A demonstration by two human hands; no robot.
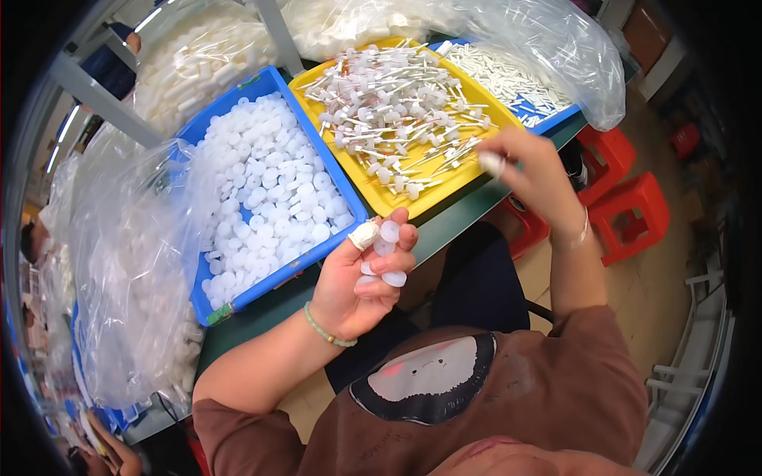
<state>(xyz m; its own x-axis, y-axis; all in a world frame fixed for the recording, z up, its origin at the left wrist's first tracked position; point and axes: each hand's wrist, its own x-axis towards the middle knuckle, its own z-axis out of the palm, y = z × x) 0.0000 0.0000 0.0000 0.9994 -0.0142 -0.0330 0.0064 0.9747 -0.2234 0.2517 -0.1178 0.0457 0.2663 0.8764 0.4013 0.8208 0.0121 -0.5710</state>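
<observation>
My left hand (365, 274) is curled, palm up, just below the table edge and holds several small white plastic discs (387, 238) between fingers and thumb; its thumb tip is wrapped in white tape. My right hand (528, 170) hovers over the right edge of the yellow tray (379, 198), pinching a small white part (492, 163). The yellow tray holds a heap of white stemmed pieces (397, 111). To its left, a blue tray (262, 282) is filled with white discs (270, 186).
Clear plastic bags of white parts lie at the left (131, 270) and along the back (476, 24). Another blue tray of white sticks (508, 75) sits behind the yellow one. Red stools (627, 210) stand on the floor at right. A green table edge (452, 222) runs in front.
</observation>
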